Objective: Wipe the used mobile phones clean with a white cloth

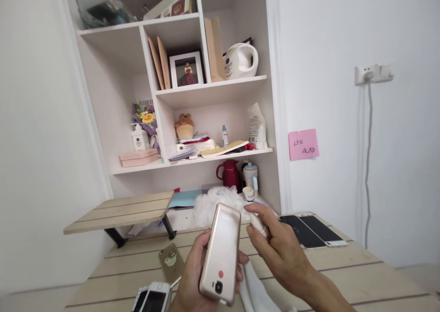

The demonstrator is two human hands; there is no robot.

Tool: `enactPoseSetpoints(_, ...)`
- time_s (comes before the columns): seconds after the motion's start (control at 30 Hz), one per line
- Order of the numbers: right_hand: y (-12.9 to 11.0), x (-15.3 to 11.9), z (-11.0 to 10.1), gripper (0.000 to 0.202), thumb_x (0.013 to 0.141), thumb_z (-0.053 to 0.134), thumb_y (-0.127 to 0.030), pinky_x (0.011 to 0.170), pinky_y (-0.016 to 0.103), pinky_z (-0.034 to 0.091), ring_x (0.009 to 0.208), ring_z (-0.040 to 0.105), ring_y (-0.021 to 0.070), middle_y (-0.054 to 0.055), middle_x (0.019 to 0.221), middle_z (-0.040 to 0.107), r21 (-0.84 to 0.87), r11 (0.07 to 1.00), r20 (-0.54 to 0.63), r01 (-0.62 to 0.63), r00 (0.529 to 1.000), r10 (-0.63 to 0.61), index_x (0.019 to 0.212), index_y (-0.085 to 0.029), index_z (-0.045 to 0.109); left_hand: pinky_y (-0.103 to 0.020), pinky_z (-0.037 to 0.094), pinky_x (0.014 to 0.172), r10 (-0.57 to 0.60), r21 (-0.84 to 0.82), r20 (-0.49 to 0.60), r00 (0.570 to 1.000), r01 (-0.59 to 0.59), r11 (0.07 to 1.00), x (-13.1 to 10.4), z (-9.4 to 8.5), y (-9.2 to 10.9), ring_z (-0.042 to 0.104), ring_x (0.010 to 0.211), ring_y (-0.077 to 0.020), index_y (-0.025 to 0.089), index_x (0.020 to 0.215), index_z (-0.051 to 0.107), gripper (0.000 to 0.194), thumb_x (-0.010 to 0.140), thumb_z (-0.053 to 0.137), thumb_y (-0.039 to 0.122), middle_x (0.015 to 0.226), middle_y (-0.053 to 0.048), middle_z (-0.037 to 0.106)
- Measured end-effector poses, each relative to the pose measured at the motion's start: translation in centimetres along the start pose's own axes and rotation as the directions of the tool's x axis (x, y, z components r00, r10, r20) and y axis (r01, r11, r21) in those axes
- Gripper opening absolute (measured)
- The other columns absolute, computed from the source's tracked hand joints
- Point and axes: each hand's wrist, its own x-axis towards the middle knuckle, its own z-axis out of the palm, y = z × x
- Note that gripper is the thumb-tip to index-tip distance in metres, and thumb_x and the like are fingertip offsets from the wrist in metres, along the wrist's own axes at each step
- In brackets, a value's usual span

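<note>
My left hand (195,275) is closed around a gold smartphone (222,243). Its back faces me, with the camera lens and a red dot at the near end. To the right of the phone, my right hand (280,245) grips a small white bottle-like object (257,225) with a ridged part; fingers cover some of it, so its exact kind is unclear. Below the hands lies a white cloth (256,289) on the slatted table. A phone in a brown-gold case (171,262) with a cartoon grip rests to the left, near white phones (154,298).
Two phones with dark screens, one (302,232) beside another (325,229), lie at the table's right. A raised wooden stand (120,211) is at the left. Behind are a crumpled plastic bag (218,206), a red jug (231,174) and a shelf unit. A pink note (304,145) sticks to the wall.
</note>
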Motion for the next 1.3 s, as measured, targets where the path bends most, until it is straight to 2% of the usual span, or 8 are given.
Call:
enactPoseSetpoints(0.2,0.0,-0.1,-0.1,0.025,0.097,0.044,-0.029,0.055,0.026,0.035,0.051,0.044,0.0138,-0.009,0.059,0.045,0.018,1.0,0.011,0.002,1.0,-0.002,0.121,-0.024,0.047,-0.024,0.047,0.049,-0.05,0.032,0.028,0.998,0.049,0.998,-0.2,0.2,0.3,0.065,0.058,-0.0176,0.003,0.103,0.069,0.058,0.095,0.037,0.05,0.085,-0.019,0.072)
enactPoseSetpoints(0.3,-0.1,-0.1,-0.1,0.025,0.097,0.044,-0.029,0.055,0.026,0.036,0.051,0.044,0.0141,-0.009,0.059,0.044,0.032,0.999,0.034,0.0,0.999,-0.002,0.121,-0.024,0.047,-0.027,0.048,0.051,-0.111,0.049,0.085,0.99,0.107,0.993,-0.1,0.0,0.5,0.066,0.061,-0.0197,0.003,0.109,0.068,0.06,0.094,0.035,0.051,0.087,-0.02,0.073)
enactPoseSetpoints(0.43,-0.2,0.0,-0.2,0.026,0.096,0.045,-0.029,0.054,0.026,0.035,0.051,0.043,0.0138,-0.009,0.059,0.043,0.047,0.999,0.009,0.018,1.0,-0.018,0.122,-0.023,0.047,-0.028,0.049,0.051,-0.111,0.049,0.096,0.989,0.107,0.993,0.0,-0.4,0.4,0.066,0.061,-0.0216,0.004,0.113,0.066,0.059,0.093,0.037,0.051,0.09,-0.021,0.073)
enactPoseSetpoints(0.63,-0.3,-0.2,0.1,0.027,0.097,0.044,-0.027,0.055,0.026,0.036,0.051,0.044,0.0132,-0.008,0.061,0.046,0.085,0.996,0.055,0.02,0.998,-0.025,0.123,-0.022,0.046,-0.029,0.05,0.048,-0.018,-0.045,-0.025,1.0,0.017,0.999,-0.2,0.1,0.6,0.068,0.063,-0.0229,0.008,0.114,0.065,0.045,0.089,0.054,0.045,0.094,-0.018,0.074)
enactPoseSetpoints(0.8,-0.5,-0.4,0.2,0.028,0.096,0.044,-0.025,0.053,0.025,0.036,0.048,0.045,0.0128,-0.009,0.058,0.047,0.093,0.995,0.087,0.037,0.995,-0.045,0.124,-0.022,0.045,-0.03,0.051,0.048,0.042,-0.038,-0.162,0.986,-0.049,0.998,-0.2,0.4,0.6,0.07,0.068,-0.0254,0.007,0.113,0.065,0.048,0.089,0.054,0.047,0.093,-0.019,0.074)
enactPoseSetpoints(0.97,-0.8,-0.5,0.4,0.03,0.096,0.043,-0.021,0.062,0.026,0.043,0.062,0.057,0.0148,-0.003,0.075,0.064,0.149,0.988,0.171,0.051,0.982,-0.077,0.126,-0.024,0.043,-0.032,0.053,0.054,0.058,-0.07,-0.169,0.984,-0.07,0.995,-0.3,0.3,0.4,0.07,0.069,-0.0254,0.006,0.114,0.066,0.051,0.089,0.055,0.049,0.088,-0.018,0.074)
enactPoseSetpoints(1.1,-1.3,-0.7,0.5,0.033,0.096,0.043,-0.019,0.065,0.025,0.047,0.066,0.06,0.0155,-0.003,0.079,0.067,0.131,0.99,0.203,0.059,0.976,-0.085,0.129,-0.025,0.042,-0.032,0.053,0.059,0.06,-0.114,-0.153,0.986,-0.077,0.991,-0.3,0.1,0.4,0.069,0.07,-0.0248,0.005,0.11,0.067,0.05,0.091,0.051,0.049,0.086,-0.017,0.074)
enactPoseSetpoints(1.3,-2.6,-1.3,0.2,0.038,0.095,0.044,-0.019,0.08,0.028,0.052,0.093,0.067,0.0189,0.003,0.11,0.069,0.101,0.991,0.33,0.091,0.936,-0.12,0.132,-0.028,0.044,-0.033,0.052,0.062,0.138,-0.174,-0.237,0.962,-0.182,0.968,-0.2,-0.4,0.5,0.069,0.069,-0.0232,0.01,0.096,0.071,0.038,0.091,0.053,0.043,0.074,-0.011,0.073)
